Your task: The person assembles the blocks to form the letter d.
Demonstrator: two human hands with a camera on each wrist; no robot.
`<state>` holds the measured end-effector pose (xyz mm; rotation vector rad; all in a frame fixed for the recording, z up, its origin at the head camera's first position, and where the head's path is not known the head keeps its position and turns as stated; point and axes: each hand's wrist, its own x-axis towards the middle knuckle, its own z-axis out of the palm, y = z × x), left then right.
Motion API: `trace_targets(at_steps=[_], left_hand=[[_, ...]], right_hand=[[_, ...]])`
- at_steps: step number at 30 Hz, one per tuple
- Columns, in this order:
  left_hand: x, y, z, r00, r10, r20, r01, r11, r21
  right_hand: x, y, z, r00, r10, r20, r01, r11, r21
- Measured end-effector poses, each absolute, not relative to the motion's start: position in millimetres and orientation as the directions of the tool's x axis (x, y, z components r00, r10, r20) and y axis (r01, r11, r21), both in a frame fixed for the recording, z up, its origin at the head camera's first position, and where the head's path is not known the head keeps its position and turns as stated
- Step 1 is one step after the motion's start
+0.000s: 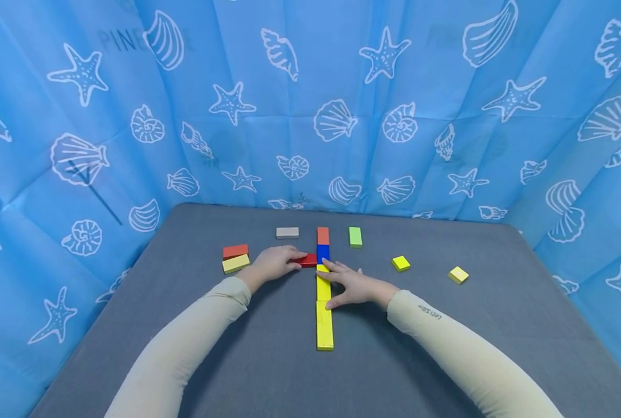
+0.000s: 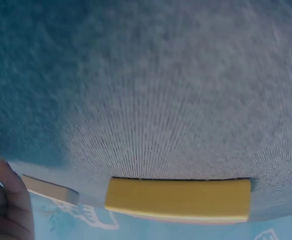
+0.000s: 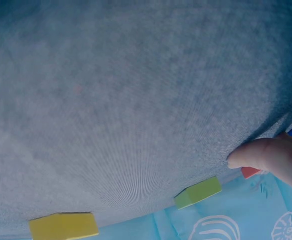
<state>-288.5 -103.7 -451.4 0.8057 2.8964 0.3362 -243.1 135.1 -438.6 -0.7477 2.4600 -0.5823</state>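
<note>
A straight column of blocks lies on the table in the head view: an orange-red block [image 1: 323,235] at the far end, then a blue block [image 1: 323,252], then two yellow blocks [image 1: 325,328] toward the near side. My left hand [image 1: 273,263] pinches a red block [image 1: 308,260] lying crosswise, its right end against the left side of the blue block. Part of that red block is under my fingers. From the right, my right hand [image 1: 356,286] rests spread fingers on the column, fingertips by the blue and upper yellow blocks, thumb lower at the yellow ones' right side.
Left of my left hand lie another orange-red block [image 1: 235,251] and a pale yellow block [image 1: 236,264]. A grey block [image 1: 287,233] and a green block [image 1: 355,237] flank the column's far end. Two small yellow blocks [image 1: 401,263] sit to the right. A blue curtain [image 1: 310,151] hangs behind the grey table [image 1: 268,371].
</note>
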Motion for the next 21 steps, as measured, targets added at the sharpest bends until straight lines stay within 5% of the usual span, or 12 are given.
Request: trace_targets(at_steps=[8, 21], left_hand=[[-305.4, -113.2, -449.4, -0.941, 0.336, 0.032, 0.335, 0.917, 0.217], [-331.0, -111.1, -453.6, -0.941, 0.331, -0.067, 0.319, 0.936, 0.151]], right_hand=[[-242.3, 134.9, -441.1, -0.725, -0.602, -0.334, -0.391, 0.759, -0.521], [-241.4, 135.9, -440.3, -0.728, -0.607, -0.317, -0.399, 0.753, -0.524]])
